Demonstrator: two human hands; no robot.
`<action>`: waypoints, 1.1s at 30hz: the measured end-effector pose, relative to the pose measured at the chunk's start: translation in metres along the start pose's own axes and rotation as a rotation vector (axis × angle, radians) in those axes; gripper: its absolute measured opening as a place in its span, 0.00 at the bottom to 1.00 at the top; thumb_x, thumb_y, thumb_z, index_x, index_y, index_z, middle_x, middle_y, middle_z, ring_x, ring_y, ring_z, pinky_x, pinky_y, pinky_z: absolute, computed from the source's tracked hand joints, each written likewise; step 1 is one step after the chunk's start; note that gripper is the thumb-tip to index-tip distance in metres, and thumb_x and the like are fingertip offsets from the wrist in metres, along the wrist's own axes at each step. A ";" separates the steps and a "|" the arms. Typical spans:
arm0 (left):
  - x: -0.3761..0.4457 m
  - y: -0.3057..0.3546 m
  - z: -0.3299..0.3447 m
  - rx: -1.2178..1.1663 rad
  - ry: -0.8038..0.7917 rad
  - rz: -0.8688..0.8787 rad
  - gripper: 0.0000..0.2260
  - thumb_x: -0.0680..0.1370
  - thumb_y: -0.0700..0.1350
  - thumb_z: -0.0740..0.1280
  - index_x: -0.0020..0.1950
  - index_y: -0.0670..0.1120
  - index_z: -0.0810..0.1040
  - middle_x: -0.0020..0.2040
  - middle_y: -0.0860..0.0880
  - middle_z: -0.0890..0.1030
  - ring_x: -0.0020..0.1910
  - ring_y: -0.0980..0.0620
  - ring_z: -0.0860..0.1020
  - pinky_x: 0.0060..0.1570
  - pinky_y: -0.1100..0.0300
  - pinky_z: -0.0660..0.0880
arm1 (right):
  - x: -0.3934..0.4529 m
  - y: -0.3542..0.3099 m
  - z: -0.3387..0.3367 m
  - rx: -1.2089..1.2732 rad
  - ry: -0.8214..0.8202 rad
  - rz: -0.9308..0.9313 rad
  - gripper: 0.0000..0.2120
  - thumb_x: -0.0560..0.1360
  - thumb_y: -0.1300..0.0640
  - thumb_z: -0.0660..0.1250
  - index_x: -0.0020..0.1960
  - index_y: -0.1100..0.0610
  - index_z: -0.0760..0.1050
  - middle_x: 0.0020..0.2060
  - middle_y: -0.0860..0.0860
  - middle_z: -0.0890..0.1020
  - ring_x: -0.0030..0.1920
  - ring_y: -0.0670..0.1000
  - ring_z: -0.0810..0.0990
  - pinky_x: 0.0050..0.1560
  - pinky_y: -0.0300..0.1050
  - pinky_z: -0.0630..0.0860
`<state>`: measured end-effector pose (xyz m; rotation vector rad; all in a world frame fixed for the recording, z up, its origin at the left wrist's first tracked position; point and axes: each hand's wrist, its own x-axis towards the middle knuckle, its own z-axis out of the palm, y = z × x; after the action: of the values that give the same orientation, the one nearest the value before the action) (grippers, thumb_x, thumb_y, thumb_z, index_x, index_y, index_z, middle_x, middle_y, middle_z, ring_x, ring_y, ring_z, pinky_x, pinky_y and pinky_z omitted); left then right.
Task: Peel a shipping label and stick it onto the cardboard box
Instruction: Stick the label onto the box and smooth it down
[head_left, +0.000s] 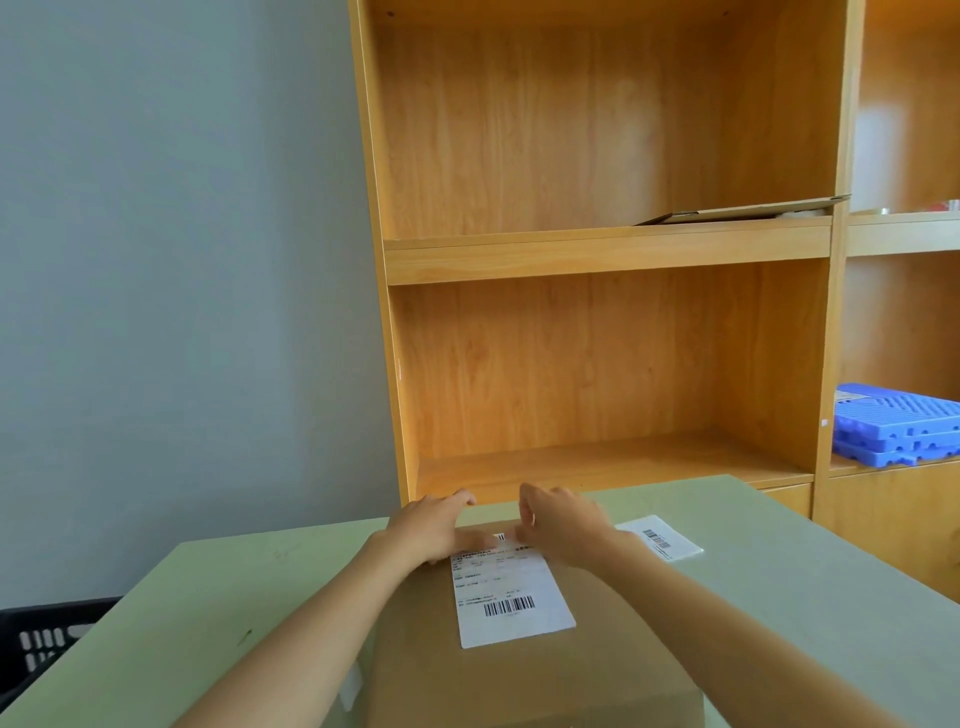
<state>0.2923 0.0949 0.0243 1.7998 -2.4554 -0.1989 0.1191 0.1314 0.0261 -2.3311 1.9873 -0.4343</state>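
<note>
A brown cardboard box (524, 686) stands on the pale green table (218, 597) right in front of me. A white shipping label (511, 592) with barcodes lies flat on the box's top. My left hand (434, 525) rests on the far left part of the box, its thumb pressing the label's far edge. My right hand (563, 522) comes from the right, its thumb also down on that far edge. Both hands have fingers spread and hold nothing.
A second white label sheet (662, 538) lies on the table to the right of the box. A wooden shelf unit (608, 249) stands behind the table, with flat cardboard (743, 210) and blue plastic trays (893, 426). A black crate (41, 644) sits low left.
</note>
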 end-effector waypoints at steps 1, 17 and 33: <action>0.001 0.000 0.001 0.004 -0.002 -0.002 0.35 0.74 0.69 0.62 0.76 0.54 0.61 0.61 0.42 0.77 0.42 0.48 0.77 0.46 0.55 0.73 | 0.004 0.001 0.008 0.013 -0.011 0.050 0.12 0.79 0.50 0.63 0.58 0.56 0.70 0.47 0.52 0.77 0.50 0.56 0.79 0.45 0.47 0.71; 0.001 -0.004 0.000 0.014 -0.111 -0.010 0.41 0.69 0.74 0.64 0.77 0.59 0.57 0.68 0.42 0.72 0.62 0.41 0.77 0.59 0.48 0.75 | 0.003 0.010 0.003 0.086 -0.167 0.075 0.33 0.72 0.36 0.69 0.64 0.60 0.67 0.58 0.57 0.76 0.48 0.55 0.71 0.47 0.47 0.71; -0.052 0.003 0.003 0.050 -0.094 0.051 0.43 0.66 0.76 0.63 0.76 0.62 0.55 0.76 0.48 0.68 0.72 0.44 0.70 0.64 0.46 0.71 | -0.043 0.003 -0.012 0.006 -0.278 0.029 0.39 0.66 0.32 0.72 0.63 0.59 0.65 0.59 0.55 0.78 0.52 0.54 0.76 0.54 0.50 0.75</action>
<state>0.3052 0.1457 0.0219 1.7837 -2.5902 -0.2258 0.1079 0.1744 0.0288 -2.2130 1.8822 -0.1059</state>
